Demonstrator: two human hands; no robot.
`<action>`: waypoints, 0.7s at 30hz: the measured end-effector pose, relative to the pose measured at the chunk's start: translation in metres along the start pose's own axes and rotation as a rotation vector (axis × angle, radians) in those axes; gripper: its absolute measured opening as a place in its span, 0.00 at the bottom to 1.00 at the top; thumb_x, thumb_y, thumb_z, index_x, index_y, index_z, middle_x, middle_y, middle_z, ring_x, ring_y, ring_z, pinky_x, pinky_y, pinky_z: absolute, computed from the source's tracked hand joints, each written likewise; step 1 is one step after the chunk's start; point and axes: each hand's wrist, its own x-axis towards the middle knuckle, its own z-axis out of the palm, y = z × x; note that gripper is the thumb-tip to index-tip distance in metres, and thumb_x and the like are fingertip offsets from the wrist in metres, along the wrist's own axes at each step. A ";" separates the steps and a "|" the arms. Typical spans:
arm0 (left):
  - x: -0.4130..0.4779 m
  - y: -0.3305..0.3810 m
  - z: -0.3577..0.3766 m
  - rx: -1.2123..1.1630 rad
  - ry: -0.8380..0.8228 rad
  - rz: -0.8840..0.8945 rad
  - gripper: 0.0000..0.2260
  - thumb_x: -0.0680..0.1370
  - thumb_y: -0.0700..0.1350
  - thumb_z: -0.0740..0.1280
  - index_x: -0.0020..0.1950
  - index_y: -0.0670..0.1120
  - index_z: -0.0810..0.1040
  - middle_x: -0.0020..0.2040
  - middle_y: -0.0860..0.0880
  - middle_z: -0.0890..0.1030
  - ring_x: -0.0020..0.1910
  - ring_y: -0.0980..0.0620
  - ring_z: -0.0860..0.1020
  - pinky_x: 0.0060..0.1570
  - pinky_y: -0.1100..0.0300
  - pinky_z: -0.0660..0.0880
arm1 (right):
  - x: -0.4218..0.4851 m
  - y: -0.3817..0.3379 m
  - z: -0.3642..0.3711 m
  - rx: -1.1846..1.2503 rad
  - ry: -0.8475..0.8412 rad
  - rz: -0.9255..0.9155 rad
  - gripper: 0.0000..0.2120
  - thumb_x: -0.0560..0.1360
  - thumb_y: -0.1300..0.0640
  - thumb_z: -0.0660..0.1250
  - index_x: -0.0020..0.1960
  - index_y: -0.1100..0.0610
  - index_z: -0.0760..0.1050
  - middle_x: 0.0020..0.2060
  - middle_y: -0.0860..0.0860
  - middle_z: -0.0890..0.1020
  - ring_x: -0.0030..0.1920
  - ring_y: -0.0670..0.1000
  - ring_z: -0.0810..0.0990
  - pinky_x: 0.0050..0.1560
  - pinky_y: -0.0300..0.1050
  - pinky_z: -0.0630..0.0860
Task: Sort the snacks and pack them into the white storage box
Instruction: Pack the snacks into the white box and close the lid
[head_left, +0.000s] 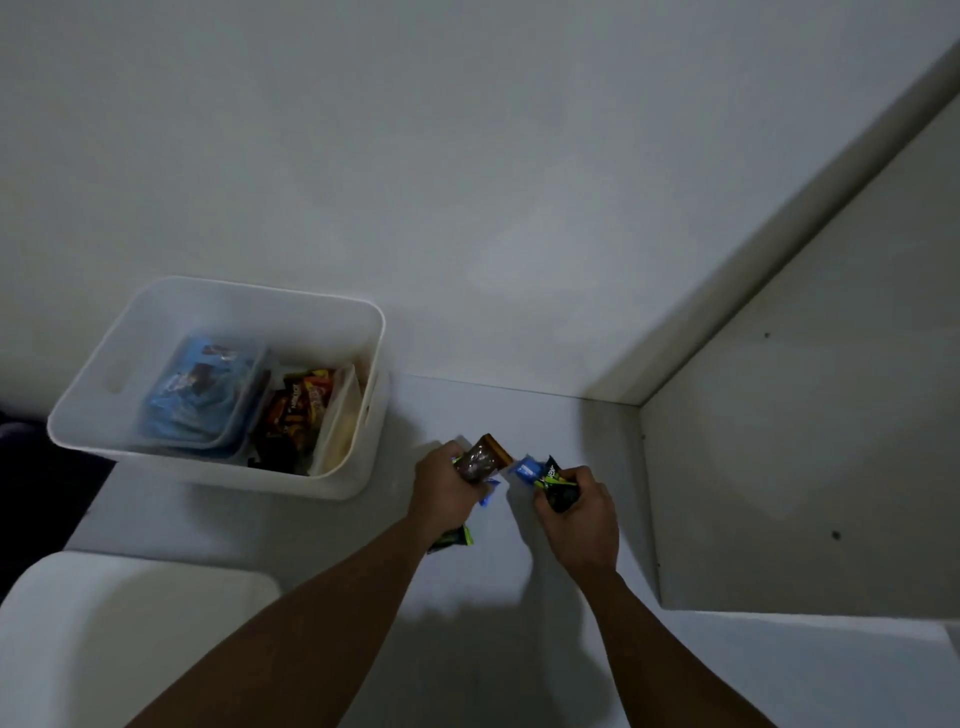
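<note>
storage box (332, 478) on table (493, 597), left, against far wall | in box: tub (208, 395) left, loose packets (298, 410) right of it | left hand (441, 488) and right hand (582, 519) side by side right of box, over table | left-hand packets (480, 460) and right-hand packets (558, 486) nearly touching | stray packet (457, 538) under left wrist | side panel (779, 441) right of hands

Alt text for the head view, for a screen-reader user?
The left hand grips a brown packet and the right hand a black-and-green packet, close together above a white table. To their left stands the white storage box, already holding blue packs and orange-brown packets.
</note>
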 end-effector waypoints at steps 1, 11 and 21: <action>-0.001 0.007 -0.002 -0.053 -0.004 0.010 0.14 0.64 0.38 0.80 0.38 0.45 0.75 0.33 0.54 0.77 0.31 0.61 0.73 0.27 0.73 0.67 | 0.001 -0.004 -0.003 0.027 0.028 -0.006 0.14 0.66 0.40 0.69 0.47 0.44 0.70 0.39 0.48 0.77 0.43 0.51 0.77 0.42 0.51 0.78; -0.018 0.062 -0.071 -0.363 0.086 0.134 0.15 0.61 0.44 0.81 0.42 0.46 0.80 0.31 0.50 0.80 0.28 0.53 0.74 0.31 0.56 0.73 | 0.009 -0.092 -0.013 0.293 0.205 -0.116 0.11 0.69 0.54 0.76 0.47 0.51 0.75 0.39 0.45 0.82 0.39 0.42 0.81 0.38 0.39 0.76; -0.027 0.015 -0.110 0.108 -0.183 0.184 0.18 0.60 0.42 0.82 0.43 0.48 0.77 0.40 0.51 0.80 0.41 0.51 0.80 0.38 0.62 0.71 | -0.016 -0.115 0.010 0.277 0.215 -0.062 0.11 0.70 0.53 0.76 0.47 0.53 0.75 0.37 0.47 0.82 0.39 0.47 0.82 0.37 0.40 0.75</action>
